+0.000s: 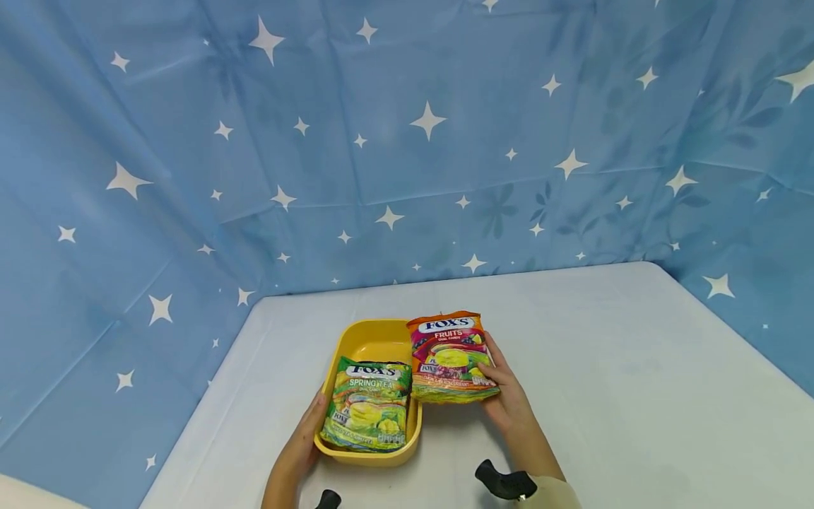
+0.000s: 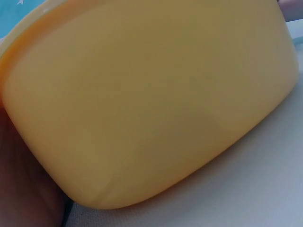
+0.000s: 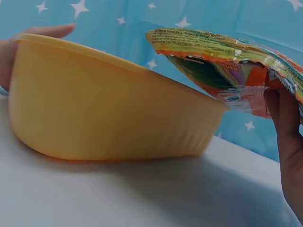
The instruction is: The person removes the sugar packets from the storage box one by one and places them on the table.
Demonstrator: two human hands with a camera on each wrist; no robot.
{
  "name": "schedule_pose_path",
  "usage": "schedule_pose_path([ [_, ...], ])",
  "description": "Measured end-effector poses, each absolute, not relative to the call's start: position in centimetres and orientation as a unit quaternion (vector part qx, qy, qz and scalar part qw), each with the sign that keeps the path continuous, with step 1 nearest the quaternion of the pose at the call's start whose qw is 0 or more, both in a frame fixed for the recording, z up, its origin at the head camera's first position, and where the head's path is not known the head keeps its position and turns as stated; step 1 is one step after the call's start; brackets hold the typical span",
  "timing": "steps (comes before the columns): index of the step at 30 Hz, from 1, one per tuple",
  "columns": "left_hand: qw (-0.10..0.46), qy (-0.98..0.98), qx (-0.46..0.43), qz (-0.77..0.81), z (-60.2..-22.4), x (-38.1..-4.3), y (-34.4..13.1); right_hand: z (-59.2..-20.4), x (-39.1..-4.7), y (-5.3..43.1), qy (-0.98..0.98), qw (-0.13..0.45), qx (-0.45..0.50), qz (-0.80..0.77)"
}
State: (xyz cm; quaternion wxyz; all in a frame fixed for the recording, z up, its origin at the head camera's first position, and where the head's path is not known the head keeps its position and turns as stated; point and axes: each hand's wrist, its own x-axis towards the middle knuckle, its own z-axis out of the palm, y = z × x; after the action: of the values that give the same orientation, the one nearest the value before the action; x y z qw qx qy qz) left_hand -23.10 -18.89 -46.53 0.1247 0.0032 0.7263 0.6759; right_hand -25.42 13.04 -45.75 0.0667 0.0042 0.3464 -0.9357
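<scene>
Right hand (image 1: 506,393) pinches orange Fox's Fruits bag (image 1: 448,362), held up at right rim of yellow basin (image 1: 380,348); left hand (image 1: 306,434) on basin's left side.
Nearest: curved black piece (image 1: 505,483) and pale cuff (image 1: 553,494) at right wrist. Left hand lies against basin's outer wall, not clenched, one finger straight in right wrist view. Basin sits on table; green Fox's Spring Tea bag (image 1: 367,408) lies inside, face up, near end. Right hand's grip is narrow: thumb on bag's front, fingers behind its right side. Orange bag is clear of table, overlaps basin's right rim in head view; can't tell if they touch. Beyond: white table (image 1: 610,353), then blue curtain (image 1: 394,155) with white stars.
</scene>
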Motion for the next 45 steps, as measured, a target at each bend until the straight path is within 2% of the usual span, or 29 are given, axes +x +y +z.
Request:
schedule_pose_path([
  [17, 0.129, 0.712, 0.035, 0.689, -46.3, -23.0, -19.0, -46.2, -26.1, 16.6, 0.337, 0.044, 0.035, -0.940],
  [28, 0.130, 0.712, 0.028, 0.690, -46.5, -23.1, -18.9, -46.8, -26.2, 16.4, 0.374, 0.042, 0.068, -0.924],
  [45, 0.129, 0.717, 0.012, 0.685, -46.6, -23.1, -18.9, -47.3, -26.6, 15.9, 0.403, 0.053, 0.070, -0.911],
])
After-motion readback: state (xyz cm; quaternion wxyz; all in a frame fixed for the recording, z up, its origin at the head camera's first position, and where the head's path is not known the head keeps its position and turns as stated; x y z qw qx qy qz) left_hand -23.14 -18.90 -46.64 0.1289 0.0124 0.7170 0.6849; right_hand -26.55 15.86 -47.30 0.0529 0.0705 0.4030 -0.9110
